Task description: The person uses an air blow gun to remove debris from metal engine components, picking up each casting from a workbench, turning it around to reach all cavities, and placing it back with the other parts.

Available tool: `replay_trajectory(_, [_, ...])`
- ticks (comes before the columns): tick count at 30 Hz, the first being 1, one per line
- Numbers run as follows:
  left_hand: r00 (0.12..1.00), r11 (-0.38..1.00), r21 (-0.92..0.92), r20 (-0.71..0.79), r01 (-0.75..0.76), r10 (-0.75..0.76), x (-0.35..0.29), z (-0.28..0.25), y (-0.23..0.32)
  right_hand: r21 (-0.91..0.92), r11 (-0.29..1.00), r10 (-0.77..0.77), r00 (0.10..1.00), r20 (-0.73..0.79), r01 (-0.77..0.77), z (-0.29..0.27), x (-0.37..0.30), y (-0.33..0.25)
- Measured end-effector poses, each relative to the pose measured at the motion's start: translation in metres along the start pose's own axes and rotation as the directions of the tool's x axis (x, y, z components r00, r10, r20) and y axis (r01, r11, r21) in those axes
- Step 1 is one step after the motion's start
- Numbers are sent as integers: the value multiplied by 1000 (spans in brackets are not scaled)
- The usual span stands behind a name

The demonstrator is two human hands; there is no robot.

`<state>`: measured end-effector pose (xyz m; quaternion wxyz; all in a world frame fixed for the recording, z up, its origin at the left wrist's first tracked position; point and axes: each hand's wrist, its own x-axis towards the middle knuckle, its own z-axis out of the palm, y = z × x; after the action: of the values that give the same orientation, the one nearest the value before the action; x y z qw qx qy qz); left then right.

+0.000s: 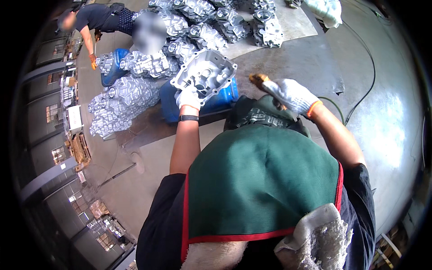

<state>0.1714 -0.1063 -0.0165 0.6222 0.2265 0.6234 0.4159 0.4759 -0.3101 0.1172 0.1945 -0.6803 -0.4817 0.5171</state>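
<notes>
A silver cast-metal housing [204, 74], its hollow side facing up, rests on a blue plastic container [168, 101] in front of me. My left hand [189, 96], in a white glove, grips the housing's near left rim, and its fingertips are partly hidden there. To the right of the housing, apart from it, my right hand [290, 94] is raised in a white glove with an orange cuff and brownish finger ends. Its fingers reach to the left with the thumb lower down and apart, and I see nothing held between them.
Many similar castings [207, 36] stand in rows beyond the housing, and more are piled [126, 101] at the left. Another blue container [114, 67] stands among them. A co-worker [101, 20] bends at the far left. A dark hose [371, 67] crosses the floor at right.
</notes>
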Motion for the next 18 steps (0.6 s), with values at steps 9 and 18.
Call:
replay_trajectory(9, [1000,999,-25,-22,22,-23,36,-41,-18,-158,977,-151,988,-23,146,52,42,-15])
replay_trajectory(18, [988,987,-100,95,128,-119,16,-40,-6,-427,892,-130,989,66,146,12,-2,-30])
